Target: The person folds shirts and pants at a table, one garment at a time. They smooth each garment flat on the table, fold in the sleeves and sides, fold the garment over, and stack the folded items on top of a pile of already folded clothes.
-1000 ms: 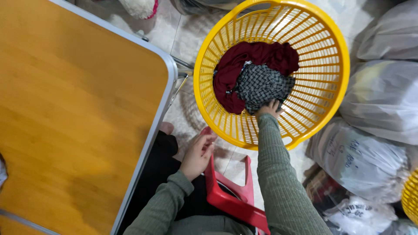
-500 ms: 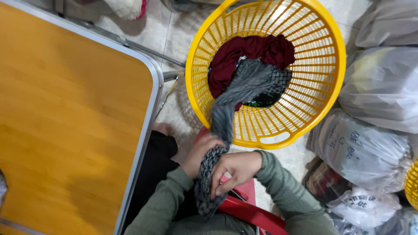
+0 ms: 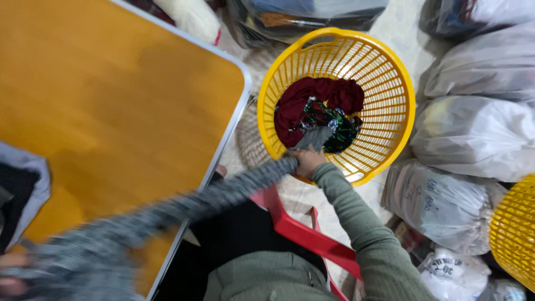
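A grey checked garment (image 3: 184,209) stretches in a long blurred band from the yellow basket (image 3: 390,72) down to the bottom left corner. My right hand (image 3: 305,161) grips it at the basket's near rim. My left hand (image 3: 12,281) shows only as a blurred patch at the bottom left edge, at the garment's other end over the wooden table (image 3: 106,100). Inside the basket lie a dark red cloth (image 3: 312,95) and a dark patterned cloth (image 3: 334,125).
Several filled plastic bags (image 3: 473,134) crowd the floor right of the basket. A second yellow basket (image 3: 512,234) sits at the right edge. A red stool (image 3: 301,231) is under me. Grey and black folded cloth (image 3: 22,189) lies on the table's left edge.
The grey garment has come out of the basket and now stretches across to the table. My left hand swung left with one end; my right hand went back to the basket rim.
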Available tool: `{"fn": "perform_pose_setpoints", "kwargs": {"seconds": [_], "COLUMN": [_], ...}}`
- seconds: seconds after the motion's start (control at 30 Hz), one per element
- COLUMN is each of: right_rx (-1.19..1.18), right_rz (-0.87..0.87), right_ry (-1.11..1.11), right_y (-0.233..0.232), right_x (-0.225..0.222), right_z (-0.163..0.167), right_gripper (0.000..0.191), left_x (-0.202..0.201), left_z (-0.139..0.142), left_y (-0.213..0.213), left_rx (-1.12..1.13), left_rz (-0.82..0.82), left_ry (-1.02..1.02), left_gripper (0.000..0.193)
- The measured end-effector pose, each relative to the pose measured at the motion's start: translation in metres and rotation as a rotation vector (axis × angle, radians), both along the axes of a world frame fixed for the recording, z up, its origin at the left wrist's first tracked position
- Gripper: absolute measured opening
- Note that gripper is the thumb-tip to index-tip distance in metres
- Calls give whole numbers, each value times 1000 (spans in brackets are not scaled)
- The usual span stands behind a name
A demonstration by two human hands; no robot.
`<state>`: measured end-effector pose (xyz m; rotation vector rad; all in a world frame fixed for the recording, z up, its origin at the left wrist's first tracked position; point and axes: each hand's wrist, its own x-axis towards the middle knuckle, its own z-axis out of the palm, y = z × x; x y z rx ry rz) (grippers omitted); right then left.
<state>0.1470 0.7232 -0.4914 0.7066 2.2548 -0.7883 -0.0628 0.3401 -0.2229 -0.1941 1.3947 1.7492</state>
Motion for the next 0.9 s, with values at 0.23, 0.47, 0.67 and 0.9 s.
{"fn": "perform_pose_setpoints", "kwargs": {"seconds": [0.23, 0.47, 0.67, 0.9], "right_rx": [51, 120, -7, 63], "right_rz": [-20, 252, 504, 306], "right_ry": [760, 1431, 1128, 941], "right_y": [32, -34, -88, -168], "right_x": [-59, -177, -277, -321], "right_z": [242, 433, 410, 239], "right_gripper": [54, 18, 8, 69], "left_x": [-50, -37, 6, 8], "left_z": [19, 21, -8, -23], "left_y": [-134, -317, -414, -335], "left_rx": [-574, -1082, -1336, -1163], "left_rz": [304, 414, 377, 555], "left_ry": [717, 970, 916, 1091], "left_gripper": [45, 44, 43, 43]}}
